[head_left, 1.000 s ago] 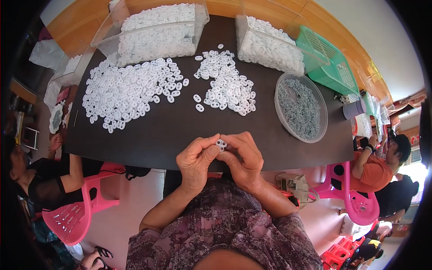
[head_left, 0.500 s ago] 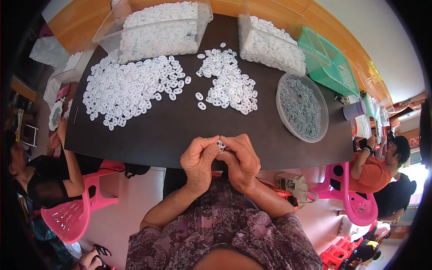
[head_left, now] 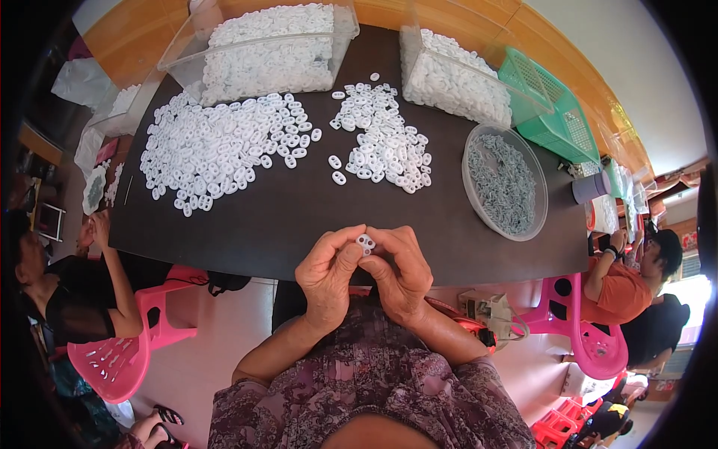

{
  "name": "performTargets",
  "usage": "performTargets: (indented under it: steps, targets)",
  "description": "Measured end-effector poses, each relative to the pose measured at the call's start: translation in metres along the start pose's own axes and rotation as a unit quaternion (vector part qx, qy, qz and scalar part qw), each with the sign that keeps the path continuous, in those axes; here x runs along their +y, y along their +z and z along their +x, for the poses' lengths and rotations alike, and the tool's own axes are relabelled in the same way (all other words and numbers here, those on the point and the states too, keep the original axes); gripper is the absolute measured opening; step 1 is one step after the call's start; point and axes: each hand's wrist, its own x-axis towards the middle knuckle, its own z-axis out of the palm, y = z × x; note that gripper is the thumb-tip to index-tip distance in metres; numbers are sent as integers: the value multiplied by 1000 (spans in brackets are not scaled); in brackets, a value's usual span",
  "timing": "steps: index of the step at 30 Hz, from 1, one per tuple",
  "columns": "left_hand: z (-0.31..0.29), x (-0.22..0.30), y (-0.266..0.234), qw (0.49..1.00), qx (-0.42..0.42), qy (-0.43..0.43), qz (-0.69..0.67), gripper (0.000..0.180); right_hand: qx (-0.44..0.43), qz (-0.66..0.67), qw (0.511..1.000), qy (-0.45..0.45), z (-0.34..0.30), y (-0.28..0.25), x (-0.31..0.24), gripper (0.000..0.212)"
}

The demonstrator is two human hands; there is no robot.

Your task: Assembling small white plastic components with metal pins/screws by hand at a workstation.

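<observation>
Near the table's front edge, a small white plastic piece with round holes (head_left: 366, 242) sits pinched between my fingertips; it may be two parts held together, but I cannot tell. My left hand (head_left: 327, 278) grips it from the left with thumb and index finger. From the other side my right hand (head_left: 402, 271) pinches the same piece. Beyond my hands lie a large heap of white oval two-hole pieces (head_left: 217, 146) and a smaller heap of similar pieces (head_left: 387, 142). A round clear tub (head_left: 467, 183) at the right holds many small grey-green screws or pins.
Clear bins (head_left: 183, 63) of white pieces stand along the table's far side. Behind the tub is a green basket (head_left: 553, 123), with a purple-grey cup (head_left: 591, 186) nearby. Other people sit left and right. Pink chairs (head_left: 112, 367) flank the dark table (head_left: 202, 251).
The white piece has turned slightly between my fingertips, showing more of its holes. My hands stay in nearly the same place, and the view has shifted a little.
</observation>
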Motion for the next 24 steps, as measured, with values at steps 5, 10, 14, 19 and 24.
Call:
performTargets:
  steps: [5, 10, 14, 19, 24]
  targets:
    - [0, -2, -5, 1000, -19, 14, 14, 20, -5, -5, 1000, 13, -1, -1, -2, 36]
    - [0, 1, -4, 1000, -15, 11, -5, 20, 9, 4, 1000, 22, -1, 1, -3, 36]
    - [-1, 2, -5, 1000, -9, 3, -1, 20, 6, 17, 999, 30, -1, 1, -2, 37]
    - [-1, 6, -7, 1000, -17, 0, -16, 20, -3, 30, 1000, -5, 2, -2, -1, 25]
    - [-1, 6, -6, 997, -12, 33, 68, 21, 12, 65, 996, 65, -1, 2, -4, 19]
